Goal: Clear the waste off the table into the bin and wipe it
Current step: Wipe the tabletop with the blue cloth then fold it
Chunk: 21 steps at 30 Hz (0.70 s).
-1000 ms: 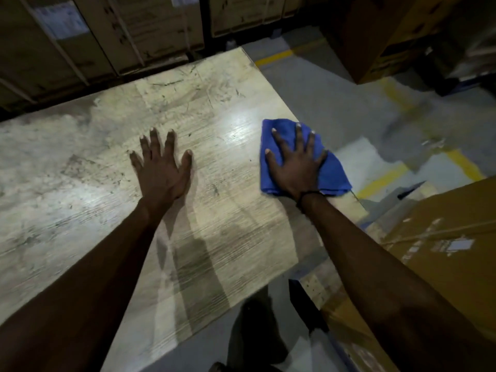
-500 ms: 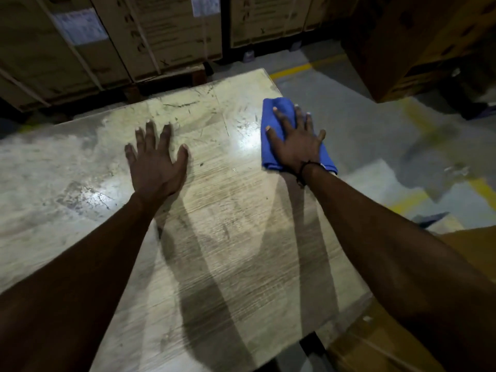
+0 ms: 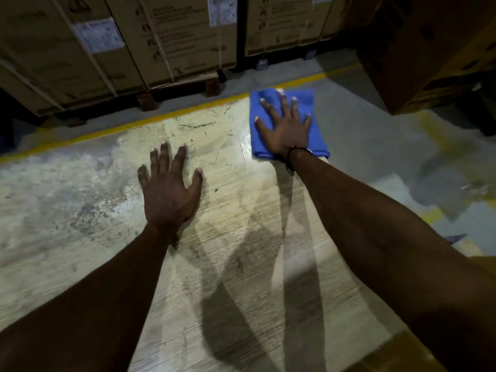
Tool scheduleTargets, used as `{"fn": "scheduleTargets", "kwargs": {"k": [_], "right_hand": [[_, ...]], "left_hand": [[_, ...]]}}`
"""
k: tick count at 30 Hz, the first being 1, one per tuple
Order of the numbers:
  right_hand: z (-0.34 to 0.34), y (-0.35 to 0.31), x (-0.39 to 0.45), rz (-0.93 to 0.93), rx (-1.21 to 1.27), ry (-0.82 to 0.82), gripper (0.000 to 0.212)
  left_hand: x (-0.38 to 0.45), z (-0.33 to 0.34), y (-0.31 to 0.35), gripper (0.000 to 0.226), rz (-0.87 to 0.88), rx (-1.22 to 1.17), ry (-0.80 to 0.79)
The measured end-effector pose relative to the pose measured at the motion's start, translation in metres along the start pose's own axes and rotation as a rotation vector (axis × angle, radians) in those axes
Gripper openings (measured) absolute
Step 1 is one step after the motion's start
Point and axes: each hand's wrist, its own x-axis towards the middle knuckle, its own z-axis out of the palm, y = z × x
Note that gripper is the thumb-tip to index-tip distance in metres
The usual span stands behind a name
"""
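Observation:
A folded blue cloth [image 3: 316, 146] lies at the far right corner of the worn, scratched wooden table [image 3: 214, 264]. My right hand [image 3: 287, 127] presses flat on the cloth with its fingers spread. My left hand [image 3: 169, 189] rests palm down on the bare tabletop, fingers apart, holding nothing. No waste and no bin show in the head view.
Large strapped cardboard boxes [image 3: 166, 36] on pallets stand just beyond the table's far edge. More cartons [image 3: 429, 49] rise at the back right. Grey floor [image 3: 375, 124] with yellow lines runs along the table's right side.
My right hand has slid the blue cloth away from me along the table's right edge to the far corner. My left hand stays flat on the table.

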Motion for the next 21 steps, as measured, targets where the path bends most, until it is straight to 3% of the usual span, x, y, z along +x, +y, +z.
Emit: {"fn": "scheduleTargets", "kwargs": {"k": [2, 4, 6, 9, 11, 13, 17, 19, 21], "right_hand": [[0.002, -0.013, 0.01, 0.14, 0.041, -0.014, 0.063], [0.005, -0.031, 0.012, 0.14, 0.016, -0.032, 0.065], [0.013, -0.048, 0.01, -0.051, -0.041, -0.062, 0.065], [0.023, -0.069, -0.009, -0.487, -0.071, -0.106, 0.067], [0.024, -0.067, -0.017, -0.624, -0.066, -0.105, 0.067], [0.017, -0.053, -0.007, -0.496, -0.056, -0.061, 0.069], [0.003, -0.022, 0.014, -0.004, -0.006, -0.031, 0.065], [0.004, -0.023, 0.012, 0.053, 0.013, -0.024, 0.063], [0.01, -0.035, 0.001, -0.004, -0.008, -0.015, 0.064]], "left_hand": [[0.0, 0.0, 0.001, 0.071, -0.007, 0.008, 0.007], [0.001, 0.0, 0.002, 0.071, -0.013, 0.012, 0.005], [0.001, -0.001, 0.003, 0.071, -0.014, 0.004, 0.001], [0.001, 0.0, 0.002, 0.071, -0.018, -0.003, 0.02], [0.0, -0.001, 0.002, 0.071, -0.018, -0.007, 0.017], [0.0, -0.001, 0.002, 0.071, -0.018, -0.01, 0.008], [-0.001, -0.003, 0.003, 0.071, -0.018, -0.019, 0.006], [-0.001, -0.004, 0.004, 0.071, -0.021, -0.025, 0.004], [-0.001, -0.003, 0.004, 0.071, -0.024, -0.021, 0.002]]}}
